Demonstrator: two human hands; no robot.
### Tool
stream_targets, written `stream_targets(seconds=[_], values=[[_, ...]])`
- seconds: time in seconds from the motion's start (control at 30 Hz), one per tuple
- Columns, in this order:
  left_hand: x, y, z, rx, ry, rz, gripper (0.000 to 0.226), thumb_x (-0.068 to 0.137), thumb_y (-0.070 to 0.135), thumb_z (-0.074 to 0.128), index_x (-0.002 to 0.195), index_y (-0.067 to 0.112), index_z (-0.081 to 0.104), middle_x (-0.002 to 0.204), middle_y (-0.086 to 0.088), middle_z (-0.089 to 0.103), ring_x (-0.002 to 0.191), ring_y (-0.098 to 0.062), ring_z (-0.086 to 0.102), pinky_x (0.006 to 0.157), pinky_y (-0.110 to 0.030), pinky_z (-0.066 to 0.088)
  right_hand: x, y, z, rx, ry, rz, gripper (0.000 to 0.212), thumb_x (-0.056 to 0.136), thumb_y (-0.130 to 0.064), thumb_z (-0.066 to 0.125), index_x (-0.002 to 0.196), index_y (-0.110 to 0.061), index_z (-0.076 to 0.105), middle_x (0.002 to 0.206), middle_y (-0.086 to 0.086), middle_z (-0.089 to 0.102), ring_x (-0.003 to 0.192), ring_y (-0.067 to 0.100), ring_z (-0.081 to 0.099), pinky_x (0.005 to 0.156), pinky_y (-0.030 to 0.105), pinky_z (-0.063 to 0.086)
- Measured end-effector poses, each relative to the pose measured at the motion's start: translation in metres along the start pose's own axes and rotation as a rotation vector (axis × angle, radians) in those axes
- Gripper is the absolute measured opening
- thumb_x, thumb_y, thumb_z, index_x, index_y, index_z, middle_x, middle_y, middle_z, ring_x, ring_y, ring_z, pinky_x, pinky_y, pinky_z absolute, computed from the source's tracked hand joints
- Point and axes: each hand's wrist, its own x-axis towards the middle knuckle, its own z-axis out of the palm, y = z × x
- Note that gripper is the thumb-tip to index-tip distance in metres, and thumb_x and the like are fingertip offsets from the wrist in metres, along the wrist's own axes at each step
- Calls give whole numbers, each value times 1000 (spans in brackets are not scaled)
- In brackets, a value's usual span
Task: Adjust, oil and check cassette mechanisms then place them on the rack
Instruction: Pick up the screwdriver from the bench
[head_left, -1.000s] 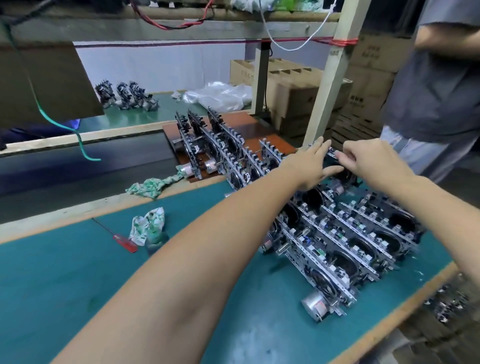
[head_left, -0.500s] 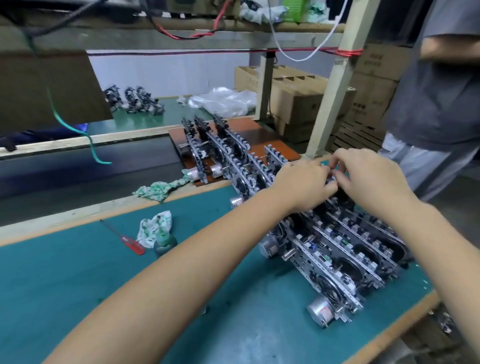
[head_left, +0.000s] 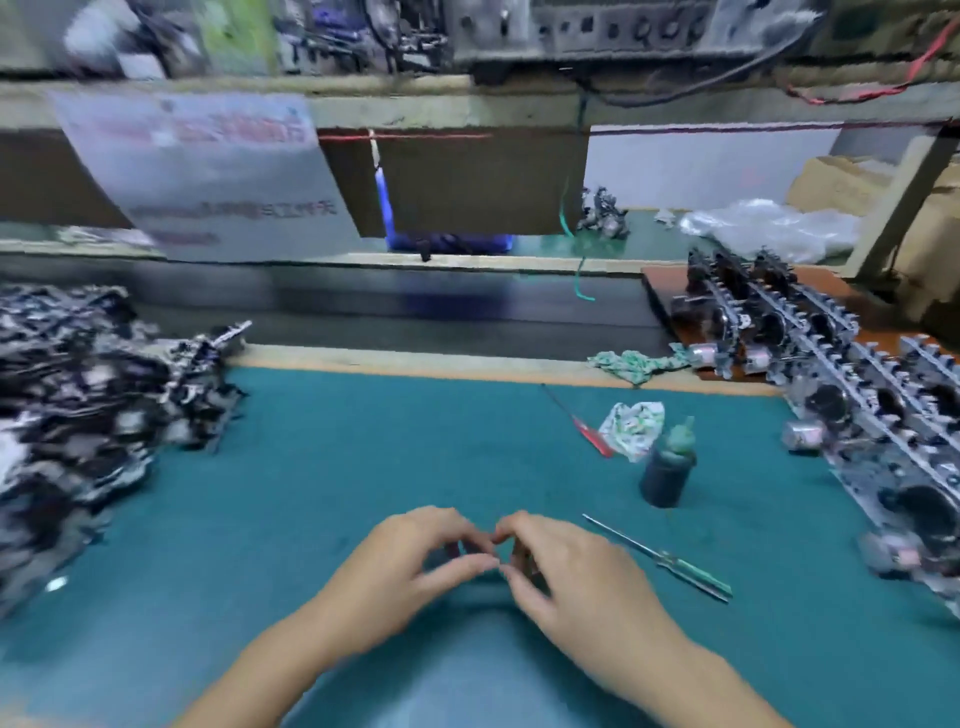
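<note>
Near me over the green table (head_left: 311, 467), my left hand (head_left: 410, 577) and right hand (head_left: 566, 577) meet, fingers curled, apparently empty. Racked cassette mechanisms (head_left: 852, 395) stand far right; another blurred pile (head_left: 88, 405) lies left.

A teal tabletop (head_left: 363, 467) is edged in wood. Beyond it a dark belt (head_left: 389, 312) is seen, and a cluttered wooden shelf (head_left: 395, 98) is mounted overhead.

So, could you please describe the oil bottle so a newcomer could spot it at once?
On the teal mat, look right of centre. The oil bottle stands upright beside a crumpled cloth: small, dark, green-nozzled, the only standing thing among flat-lying screwdrivers.
</note>
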Motion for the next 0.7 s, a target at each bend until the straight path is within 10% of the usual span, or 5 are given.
stream_targets(seconds=[0.2,0.4,0.53,0.7], values=[[-106,-57,-59,155,296,-271,33,74,61,45,85,37,66,84,26,64,84,8,57,78,-13,42,60,-80,55,-134,-202,-328,30,97,-28,40,125,-20,46,119,2,52,114,23,46,88,37,38],[-165,-99,-134,789,598,-455,34,76,35,69,99,11,70,97,-9,66,89,-31,61,77,-48,50,133,-177,87,-181,-80,-648,34,94,-20,44,127,-13,47,123,5,50,114,24,44,87,35,42],[-189,-130,-172,890,450,-890,69,56,25,91,110,-5,60,90,-29,61,80,-46,60,64,-57,51,178,-233,111,-331,98,-741,44,96,-19,30,140,-16,29,142,-2,38,126,15,37,94,25,40],[-185,-131,-179,809,474,-959,52,74,22,80,110,-7,58,89,-26,68,81,-39,66,68,-45,51,204,-255,131,-396,95,-718,44,100,-14,26,145,-15,24,147,0,34,131,16,36,102,29,34]])
